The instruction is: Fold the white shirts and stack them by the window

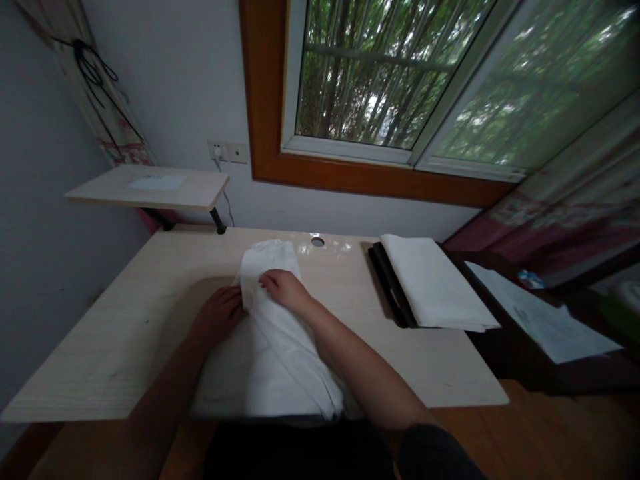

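white cloth (283, 373) is lying lower center of frame, running from the near edge of the table (125, 353) up toward mid-frame. left hand (220, 312) is touching its left side, fingers bending against it; right hand (286, 290) is resting on top near the far end, fingers curling. can't tell whether either one is pinching fabric or just pressing.

progress, judging from this view: looking partway. cloth is lying in a long, narrowish shape, layers seemingly overlapping, but it isn't looking squared: edges are slanting, near end is spreading wider than far end. straightening and flattening are probably remaining.

cloth is looking plain white and soft, with long diagonal creases running down its lower half and bunching at the near right corner. white sheets (435, 280) are sitting right of center, well apart from both hands.
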Motion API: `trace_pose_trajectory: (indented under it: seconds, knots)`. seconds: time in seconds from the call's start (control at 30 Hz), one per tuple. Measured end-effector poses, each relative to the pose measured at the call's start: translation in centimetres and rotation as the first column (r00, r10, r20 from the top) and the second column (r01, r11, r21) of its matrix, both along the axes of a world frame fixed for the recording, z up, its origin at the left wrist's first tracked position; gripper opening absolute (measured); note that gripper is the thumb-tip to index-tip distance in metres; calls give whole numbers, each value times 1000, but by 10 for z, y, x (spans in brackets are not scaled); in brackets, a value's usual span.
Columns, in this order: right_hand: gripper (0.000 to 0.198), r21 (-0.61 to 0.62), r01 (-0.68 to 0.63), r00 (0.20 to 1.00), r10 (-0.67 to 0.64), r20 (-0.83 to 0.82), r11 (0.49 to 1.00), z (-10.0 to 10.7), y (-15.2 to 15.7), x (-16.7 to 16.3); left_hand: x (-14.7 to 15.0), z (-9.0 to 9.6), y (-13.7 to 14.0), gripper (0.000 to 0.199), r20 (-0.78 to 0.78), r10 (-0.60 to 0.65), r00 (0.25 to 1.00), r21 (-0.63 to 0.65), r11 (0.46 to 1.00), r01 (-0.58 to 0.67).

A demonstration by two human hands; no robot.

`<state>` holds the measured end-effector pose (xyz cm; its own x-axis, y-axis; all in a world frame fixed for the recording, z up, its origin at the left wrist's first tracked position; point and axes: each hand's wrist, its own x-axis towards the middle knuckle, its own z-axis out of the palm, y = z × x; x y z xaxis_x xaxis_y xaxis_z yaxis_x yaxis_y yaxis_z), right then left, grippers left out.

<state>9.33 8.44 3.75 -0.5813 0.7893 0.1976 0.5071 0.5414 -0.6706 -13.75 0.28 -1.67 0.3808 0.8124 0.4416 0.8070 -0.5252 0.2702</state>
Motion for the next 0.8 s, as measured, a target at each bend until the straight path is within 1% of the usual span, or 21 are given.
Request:
trace_pose_trajectory:
  seconds: [0.03, 0.1, 0.2, 0.3, 0.47, 0.57, 0.67, 0.73, 0.8]
  knots:
    - [20, 44, 35, 999, -37, 35, 998, -5, 1, 8, 0, 0, 0, 30, -1, 13, 1000, -1, 1000, -13]
    - [18, 126, 33, 995, -45, 93, 991, -15, 1, 25, 1, 0, 1, 30, -6, 42, 999, -3, 999, -42]
    - [17, 224, -47, 995, 25, 98, 973, -26, -3, 50, 2, -1, 1, 31, -8, 70, 997, -15, 997, -71]
    - [23, 282, -74, 996, 55, 72, 956, -32, -11, 69, 3, -2, 1, 32, -5, 47, 999, -35, 998, -47]
    - [21, 305, -77, 992, 42, 120, 949, -29, -29, 92, 12, 3, 0, 35, 21, -61, 998, -93, 994, 63]
    - [18, 303, -55, 987, 6, 161, 951, -26, -39, 105, 25, 11, -3, 34, 37, -89, 995, -132, 987, 93]
    - [15, 266, -40, 978, -17, 209, 963, -20, -41, 113, 41, 18, -6, 32, 6, -64, 998, -145, 987, 65]
    - [17, 249, -27, 973, -32, 230, 968, -13, -36, 113, 53, 22, -6, 33, -17, -31, 999, -128, 991, 28]
    - [23, 271, -6, 971, -58, 230, 963, -5, -25, 108, 64, 24, -5, 33, -25, 6, 1000, -107, 994, -9]
